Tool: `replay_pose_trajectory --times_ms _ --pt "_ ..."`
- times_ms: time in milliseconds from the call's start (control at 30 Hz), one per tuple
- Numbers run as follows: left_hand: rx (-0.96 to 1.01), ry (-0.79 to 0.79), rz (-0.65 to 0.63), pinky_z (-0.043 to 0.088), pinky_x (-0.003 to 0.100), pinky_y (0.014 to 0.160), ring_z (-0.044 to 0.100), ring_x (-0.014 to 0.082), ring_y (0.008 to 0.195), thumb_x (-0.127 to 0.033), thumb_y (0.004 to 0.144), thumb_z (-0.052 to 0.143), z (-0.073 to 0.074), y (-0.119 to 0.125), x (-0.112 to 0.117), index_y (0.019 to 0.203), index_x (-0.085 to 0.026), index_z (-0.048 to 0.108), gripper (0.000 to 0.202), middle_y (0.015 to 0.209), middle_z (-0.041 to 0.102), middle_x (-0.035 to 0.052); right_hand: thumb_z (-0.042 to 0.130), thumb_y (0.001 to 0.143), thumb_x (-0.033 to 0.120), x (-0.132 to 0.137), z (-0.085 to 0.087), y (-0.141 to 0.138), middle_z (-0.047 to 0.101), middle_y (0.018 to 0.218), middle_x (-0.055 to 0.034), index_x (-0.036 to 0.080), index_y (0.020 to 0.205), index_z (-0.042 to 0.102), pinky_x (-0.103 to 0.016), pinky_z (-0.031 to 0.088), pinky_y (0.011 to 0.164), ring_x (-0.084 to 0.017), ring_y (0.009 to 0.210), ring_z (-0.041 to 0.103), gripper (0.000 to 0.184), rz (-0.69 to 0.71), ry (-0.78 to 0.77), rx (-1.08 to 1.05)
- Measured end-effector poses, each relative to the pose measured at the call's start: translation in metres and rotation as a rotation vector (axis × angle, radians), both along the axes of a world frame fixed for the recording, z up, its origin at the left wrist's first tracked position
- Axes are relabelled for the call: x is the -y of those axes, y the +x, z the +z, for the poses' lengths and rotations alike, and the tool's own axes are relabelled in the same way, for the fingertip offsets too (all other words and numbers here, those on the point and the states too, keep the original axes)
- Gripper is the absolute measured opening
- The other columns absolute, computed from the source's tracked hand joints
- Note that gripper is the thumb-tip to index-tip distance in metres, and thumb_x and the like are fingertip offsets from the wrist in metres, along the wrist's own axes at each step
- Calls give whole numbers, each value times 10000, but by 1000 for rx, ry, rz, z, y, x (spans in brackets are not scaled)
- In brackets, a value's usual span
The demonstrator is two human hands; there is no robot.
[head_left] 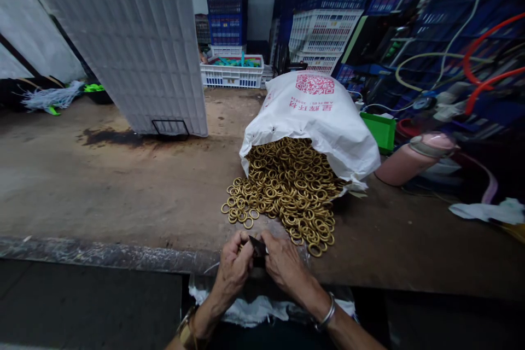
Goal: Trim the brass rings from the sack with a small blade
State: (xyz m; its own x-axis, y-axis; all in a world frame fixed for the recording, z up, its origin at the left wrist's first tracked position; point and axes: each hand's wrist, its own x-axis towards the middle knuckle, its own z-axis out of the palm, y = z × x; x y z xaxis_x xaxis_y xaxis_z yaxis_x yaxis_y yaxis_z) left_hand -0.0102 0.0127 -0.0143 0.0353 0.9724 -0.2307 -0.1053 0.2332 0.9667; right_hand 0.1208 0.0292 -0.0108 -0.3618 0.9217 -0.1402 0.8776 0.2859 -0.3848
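Note:
A white sack (315,120) printed in red lies on its side on the brown worktable (102,186), spilling a heap of several brass rings (287,191) toward me. My left hand (233,270) and my right hand (285,265) meet at the table's near edge, just in front of the heap. Both are closed in a pinch around a small dark piece (258,249) held between them. I cannot make out what the piece is. A bracelet sits on my right wrist and a watch on my left.
A tall white panel (135,38) stands on the table at the left. A pink bottle (414,156) and a green box (379,131) lie right of the sack. Blue and white crates (229,27) are stacked behind. Hoses and cables crowd the right side. White cloth (254,311) lies below my hands.

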Motion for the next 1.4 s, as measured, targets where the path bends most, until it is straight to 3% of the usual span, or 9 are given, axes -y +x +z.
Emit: replay_pose_trajectory --times_ms 233,400,500,733,1167,1400 --pt "31 -27 40 241 147 359 311 44 362 -452 720 529 3 0 4 627 -192 405 303 444 371 -88 379 655 55 2 -8 1 560 610 -22 174 864 496 -271 186 505 -149 531 461 267 -10 62 59" --pt "23 -35 -64 236 147 350 315 41 350 -459 752 509 21 -3 15 635 -182 450 306 428 402 -73 366 705 86 -10 -7 9 543 623 -14 170 941 490 -265 188 512 -148 547 451 279 -2 64 22" --pt "91 -52 -73 219 148 338 298 41 341 -466 754 504 24 -3 16 653 -189 439 301 433 401 -77 366 681 69 -15 -4 11 501 597 6 180 841 471 -255 188 506 -133 540 427 222 -30 38 -47" --pt "135 -50 3 234 150 373 306 36 372 -468 707 555 16 -2 8 642 -192 401 323 470 378 -86 354 562 28 -2 9 2 490 616 29 198 843 435 -239 209 534 -124 566 423 338 42 19 -160" --pt "-39 61 10 275 168 414 344 56 408 -397 754 510 6 -6 11 642 -184 440 251 469 391 -74 364 616 54 5 12 -1 572 650 -14 184 881 484 -263 208 528 -144 559 457 318 94 -3 -36" --pt "164 -105 -77 219 149 356 340 29 369 -433 743 537 4 -15 22 682 -183 443 274 532 467 -62 366 685 62 -4 4 -2 618 707 -64 156 939 502 -271 225 526 -175 618 531 303 60 33 114"
